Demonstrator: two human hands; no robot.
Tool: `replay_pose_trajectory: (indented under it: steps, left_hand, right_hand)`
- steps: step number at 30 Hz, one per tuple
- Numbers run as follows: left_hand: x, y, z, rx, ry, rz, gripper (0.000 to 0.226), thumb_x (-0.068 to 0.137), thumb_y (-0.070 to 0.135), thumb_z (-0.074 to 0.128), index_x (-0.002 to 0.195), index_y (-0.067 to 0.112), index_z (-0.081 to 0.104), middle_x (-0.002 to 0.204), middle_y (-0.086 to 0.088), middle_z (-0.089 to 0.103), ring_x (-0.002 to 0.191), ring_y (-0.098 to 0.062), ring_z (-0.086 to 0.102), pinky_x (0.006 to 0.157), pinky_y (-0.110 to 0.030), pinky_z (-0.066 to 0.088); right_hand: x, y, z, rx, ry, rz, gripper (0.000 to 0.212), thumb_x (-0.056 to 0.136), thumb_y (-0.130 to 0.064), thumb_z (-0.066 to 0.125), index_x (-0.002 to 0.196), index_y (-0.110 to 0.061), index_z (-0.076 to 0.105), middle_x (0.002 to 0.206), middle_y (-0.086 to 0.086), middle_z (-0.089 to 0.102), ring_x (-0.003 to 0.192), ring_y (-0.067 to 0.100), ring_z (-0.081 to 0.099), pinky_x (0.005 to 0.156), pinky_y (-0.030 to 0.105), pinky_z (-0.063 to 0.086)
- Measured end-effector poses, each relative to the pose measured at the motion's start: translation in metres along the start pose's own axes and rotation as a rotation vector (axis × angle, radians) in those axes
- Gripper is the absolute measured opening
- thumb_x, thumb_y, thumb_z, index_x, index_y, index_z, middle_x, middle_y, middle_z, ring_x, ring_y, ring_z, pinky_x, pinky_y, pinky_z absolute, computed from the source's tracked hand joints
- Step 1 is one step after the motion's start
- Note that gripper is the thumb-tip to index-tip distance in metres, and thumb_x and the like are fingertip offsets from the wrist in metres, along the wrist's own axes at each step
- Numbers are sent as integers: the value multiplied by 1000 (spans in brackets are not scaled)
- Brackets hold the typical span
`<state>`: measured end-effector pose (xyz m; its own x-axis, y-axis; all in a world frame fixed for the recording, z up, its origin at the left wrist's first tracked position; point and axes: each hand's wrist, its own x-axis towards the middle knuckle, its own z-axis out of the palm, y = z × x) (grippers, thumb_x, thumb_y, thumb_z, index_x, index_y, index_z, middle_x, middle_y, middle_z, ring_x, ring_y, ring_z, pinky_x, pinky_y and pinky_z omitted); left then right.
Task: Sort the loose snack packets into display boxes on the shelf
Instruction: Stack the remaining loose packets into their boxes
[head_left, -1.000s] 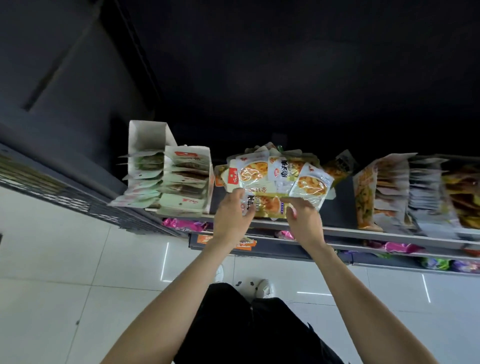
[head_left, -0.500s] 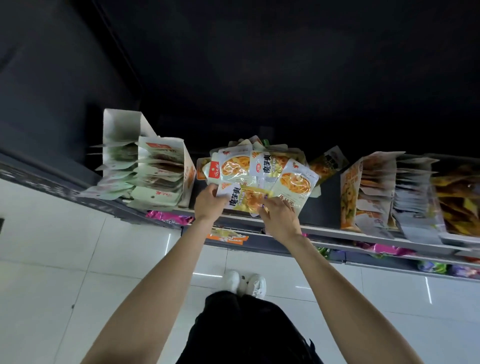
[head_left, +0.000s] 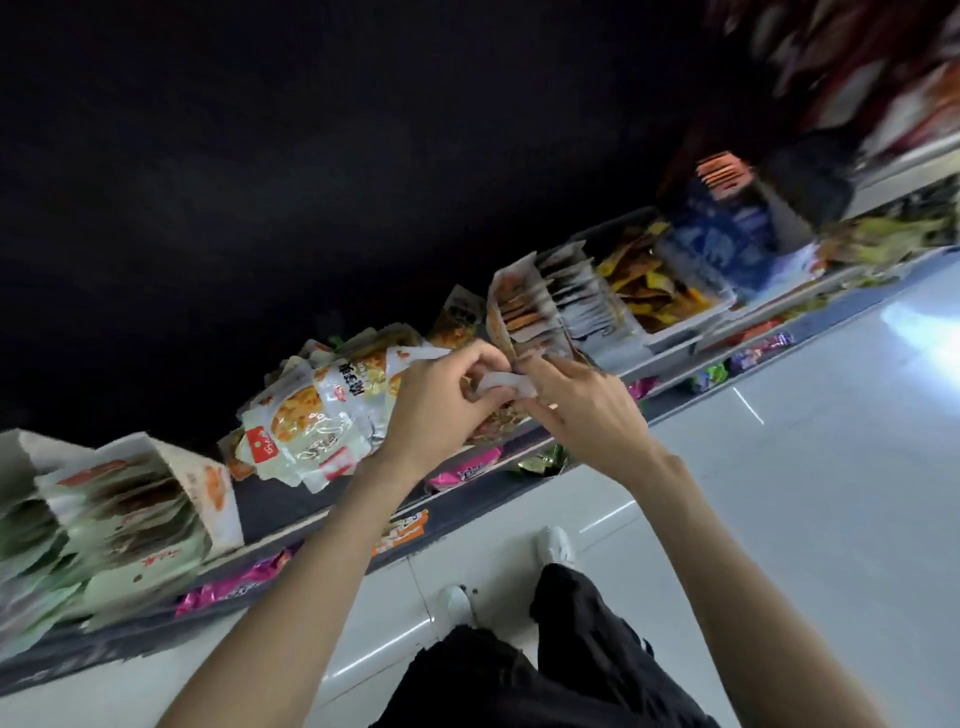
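A heap of loose white and yellow snack packets (head_left: 322, 415) lies on the dark shelf (head_left: 270, 504). My left hand (head_left: 436, 405) grips the right end of that heap, fingers curled round the packets. My right hand (head_left: 576, 410) meets it and pinches a white packet edge (head_left: 506, 385) between the two hands. Just behind my hands stands a display box (head_left: 530, 312) filled with upright packets. Another white display box (head_left: 156, 514) of packets sits at the left end of the shelf.
Further right along the shelf are a box of yellow packets (head_left: 649, 286) and a blue box (head_left: 722, 234). Pink and green packets (head_left: 467, 470) show on a lower shelf. White floor tiles (head_left: 831, 441) and my legs and shoes (head_left: 556, 545) are below.
The view has swung and tilted to the right. My hands have come together at the right end of the heap, close to the display box on the right, and now hold a white packet edge.
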<state>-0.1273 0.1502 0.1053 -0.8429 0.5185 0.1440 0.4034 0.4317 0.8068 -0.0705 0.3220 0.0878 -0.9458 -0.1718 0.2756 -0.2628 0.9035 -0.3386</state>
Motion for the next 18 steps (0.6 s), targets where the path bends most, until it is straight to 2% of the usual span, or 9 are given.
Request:
replay_pose_trajectory:
  steps: [3, 5, 7, 8, 10, 12, 13, 15, 18]
  left_hand:
    - [29, 17, 31, -82, -12, 61, 20, 81, 21, 73, 97, 25, 61, 90, 13, 67, 80, -8, 62, 66, -15, 48]
    - [48, 17, 44, -114, 89, 88, 26, 81, 15, 72, 102, 24, 61, 101, 10, 65, 92, -6, 60, 77, -15, 47]
    - [76, 10, 63, -96, 243, 8, 25, 82, 11, 71, 104, 20, 62, 104, 10, 64, 99, -1, 57, 84, -14, 43]
    - [89, 3, 71, -47, 294, -58, 24, 82, 13, 70, 104, 21, 62, 104, 10, 64, 101, -2, 56, 87, -18, 43]
    - [112, -11, 87, 117, 307, -184, 24, 84, 22, 68, 107, 24, 62, 107, 10, 65, 104, -12, 56, 90, -27, 42]
    - [124, -20, 102, 289, 258, -240, 26, 85, 29, 66, 111, 26, 62, 111, 7, 65, 107, -18, 55, 91, -29, 38]
    - [127, -21, 109, 372, 238, -238, 28, 86, 30, 65, 113, 25, 62, 114, 4, 64, 109, -21, 54, 93, -31, 37]
    - [132, -22, 121, 518, 220, -234, 32, 87, 32, 63, 117, 23, 61, 120, -1, 62, 115, -25, 51, 100, -36, 35]
    - [133, -22, 133, 616, 220, -288, 32, 89, 31, 61, 119, 21, 59, 123, -3, 60, 118, -25, 50, 101, -38, 35]
  right_hand:
    - [-12, 45, -18, 13, 117, 57, 9, 90, -20, 58, 93, -11, 56, 80, 2, 58, 58, 23, 58, 44, 28, 44]
    - [-12, 69, -27, 34, 224, 114, 5, 89, -12, 60, 90, -8, 59, 78, 1, 58, 55, 22, 57, 46, 27, 45]
    - [-7, 103, -38, 85, 347, 182, 7, 88, -7, 63, 83, -5, 60, 71, -3, 53, 51, 19, 51, 45, 29, 44]
    - [-3, 120, -43, 117, 397, 221, 10, 88, -6, 64, 79, -5, 59, 67, -3, 51, 52, 19, 50, 45, 30, 43]
    - [7, 148, -49, 165, 444, 268, 13, 87, -5, 64, 76, -7, 58, 64, -4, 50, 54, 13, 44, 46, 23, 36]
    - [20, 172, -51, 177, 430, 264, 14, 88, -7, 64, 75, -10, 58, 64, -10, 46, 56, 6, 36, 47, 17, 25]
    - [27, 183, -51, 184, 409, 237, 11, 89, -8, 64, 78, -10, 61, 66, -11, 47, 58, 4, 37, 49, 13, 25]
    - [42, 202, -49, 217, 364, 158, 9, 92, -13, 61, 88, -8, 67, 72, -6, 58, 62, 2, 45, 53, 10, 34]
    - [63, 220, -40, 245, 250, 19, 14, 93, -14, 57, 97, -6, 69, 83, 3, 67, 70, 14, 60, 60, 22, 46]
